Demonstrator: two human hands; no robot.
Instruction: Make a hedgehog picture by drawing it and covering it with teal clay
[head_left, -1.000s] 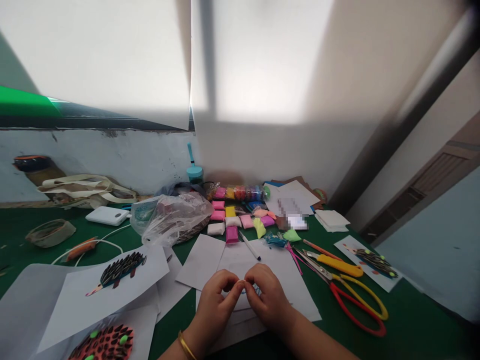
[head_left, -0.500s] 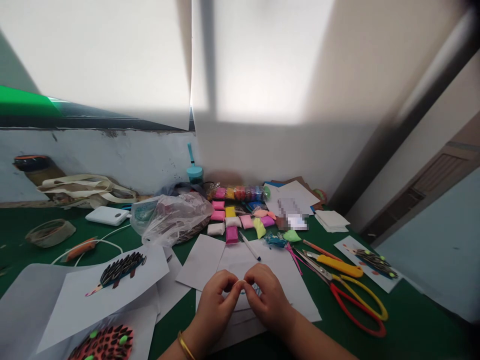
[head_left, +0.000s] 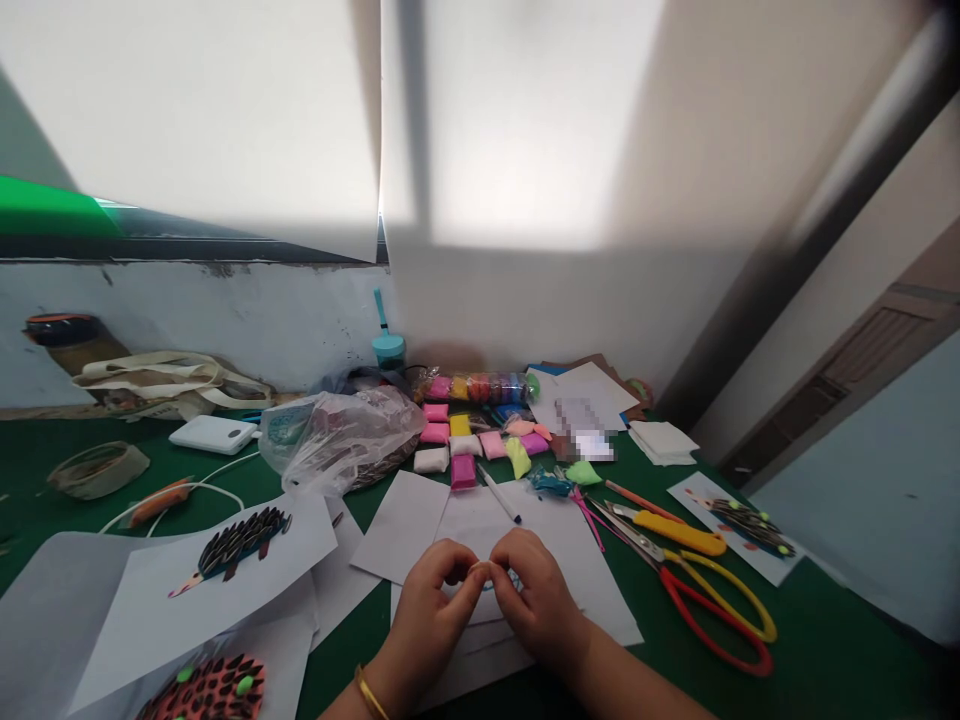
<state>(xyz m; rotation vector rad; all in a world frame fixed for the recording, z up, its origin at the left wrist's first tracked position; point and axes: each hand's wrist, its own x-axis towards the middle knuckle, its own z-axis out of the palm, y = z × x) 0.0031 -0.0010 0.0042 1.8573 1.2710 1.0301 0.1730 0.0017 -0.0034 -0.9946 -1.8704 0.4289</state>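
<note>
Above a sheet of white paper (head_left: 589,590), my left hand (head_left: 436,605) and my right hand (head_left: 538,595) meet at the fingertips. Both are closed in a pinch with thumbs and forefingers together. A sliver of something small and pale (head_left: 484,566) shows between them; its kind I cannot make out. Behind the fingers a blue line drawing (head_left: 513,579) on the paper is partly hidden. Just beyond lies a white marker pen (head_left: 499,494) with a dark tip. Packets of coloured clay (head_left: 463,471) sit farther back.
To the right lie red-and-yellow scissors (head_left: 716,605), a yellow utility knife (head_left: 679,530) and a hedgehog picture (head_left: 739,522). On the left are a seed-covered hedgehog picture (head_left: 244,545), a white power bank (head_left: 213,433) with a cable, and a tape roll (head_left: 99,470). A plastic bag (head_left: 341,435) stands behind.
The hands stay pinched together at almost the same spot, with only a slight shift of the fingers. The view has moved very slightly.
</note>
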